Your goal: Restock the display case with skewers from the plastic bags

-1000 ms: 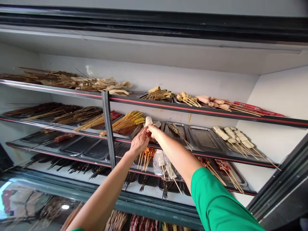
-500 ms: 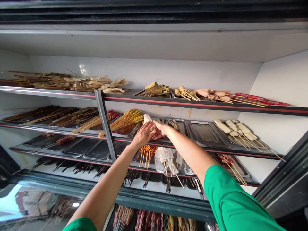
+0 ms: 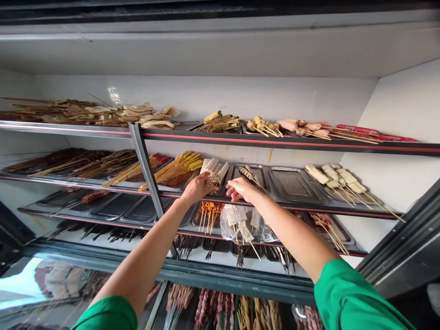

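Observation:
Several white skewered pieces [image 3: 217, 170] lie side by side on a tray on the middle shelf. My left hand [image 3: 198, 187] is at their front left, fingers apart, thumb pointing right toward the stick ends; it partly hides the skewers. My right hand [image 3: 241, 189] hovers at the shelf's front edge, to the right of the white skewers, with its fingers loosely bent and nothing visible in them. Behind it sits a tray with a few striped grey skewers [image 3: 249, 173]. On the left, yellow skewers [image 3: 187, 165] lie in a bundle.
A bare metal tray [image 3: 292, 183] and pale chunky skewers [image 3: 335, 178] are farther right. Bagged white skewers [image 3: 240, 222] and orange skewers [image 3: 209, 213] rest on the shelf below. The upper shelf [image 3: 292, 143] runs above my hands, and a dark upright post [image 3: 147, 169] stands left.
My hands have come apart: the left moved slightly left and the right slightly right and down. The white skewers they covered now show on the tray. The view has shifted slightly.

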The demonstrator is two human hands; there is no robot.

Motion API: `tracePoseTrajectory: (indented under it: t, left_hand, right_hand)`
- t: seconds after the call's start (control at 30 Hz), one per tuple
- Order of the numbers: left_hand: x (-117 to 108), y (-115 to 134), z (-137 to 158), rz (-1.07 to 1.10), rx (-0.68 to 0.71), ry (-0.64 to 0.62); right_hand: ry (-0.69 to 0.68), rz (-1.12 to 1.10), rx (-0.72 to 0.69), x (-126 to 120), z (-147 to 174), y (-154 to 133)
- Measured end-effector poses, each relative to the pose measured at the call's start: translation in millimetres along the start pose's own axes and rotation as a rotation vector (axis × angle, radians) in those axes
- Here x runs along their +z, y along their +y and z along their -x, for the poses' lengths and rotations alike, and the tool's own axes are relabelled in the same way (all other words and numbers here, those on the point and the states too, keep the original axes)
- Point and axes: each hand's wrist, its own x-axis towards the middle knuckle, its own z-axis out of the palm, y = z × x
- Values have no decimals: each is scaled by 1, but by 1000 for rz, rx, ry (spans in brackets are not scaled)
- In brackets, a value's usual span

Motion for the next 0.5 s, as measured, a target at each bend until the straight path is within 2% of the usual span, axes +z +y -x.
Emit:
tracePoseTrajectory:
  t: [0.1,0.17,0.27,0.33,0.37,0.43,0.47,0.5]
  left_hand:
    - [-5,-2,1,-16,62,36]
    - [-7,5,1,-45,113,83]
    - [-2,31,15,-113,100,224]
    - [12,57,39,-116,113,254]
    - [23,70,55,-101,162,198]
    - [53,91,89,-42,344,-52]
    - [69,97,105,-40,342,-86]
    - [85,100,119,-48,280,-69]
  right_hand:
    - [-81,17,-120,-21,46,28]
    - [-121,134,-121,-38,65,58]
    - [-83,370,-78,-61,70,113]
    - [-16,462,-70,-69,61,147]
    - [15,499,-51,-70,55,161]
    - [54,578,35,-66,45,182]
    - [65,616,86,-61,41,189]
    - [82,661,121,-55,39,195]
